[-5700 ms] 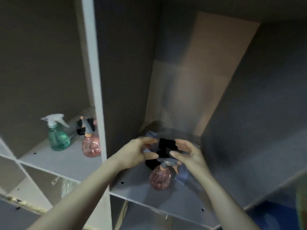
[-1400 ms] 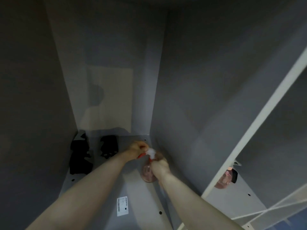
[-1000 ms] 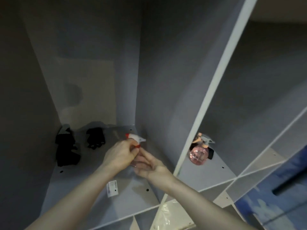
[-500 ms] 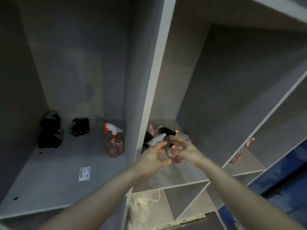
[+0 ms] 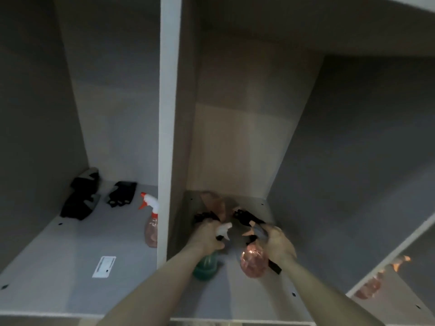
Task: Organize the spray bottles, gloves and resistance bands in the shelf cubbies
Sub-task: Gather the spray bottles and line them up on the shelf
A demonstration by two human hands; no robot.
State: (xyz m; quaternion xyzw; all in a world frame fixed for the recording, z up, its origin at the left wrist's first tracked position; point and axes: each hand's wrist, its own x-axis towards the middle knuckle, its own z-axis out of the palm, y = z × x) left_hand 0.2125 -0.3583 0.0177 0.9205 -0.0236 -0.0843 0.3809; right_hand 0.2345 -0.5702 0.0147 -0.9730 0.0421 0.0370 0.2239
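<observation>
- A white label sticker (image 5: 104,267) lies flat on the floor of the left compartment, lower left of the frame.
- A white vertical divider panel (image 5: 169,114) runs up the middle, left of centre.
- A pale tan back panel (image 5: 237,142) fills the centre compartment's rear.

Middle cubby, frame centre: green plastic spray bottle (image 5: 204,267) left of pink plastic spray bottle (image 5: 253,261); black gloves (image 5: 247,217) behind. Left cubby: another pink, white-nozzled bottle (image 5: 150,228) against the white divider panel (image 5: 168,114).
</observation>
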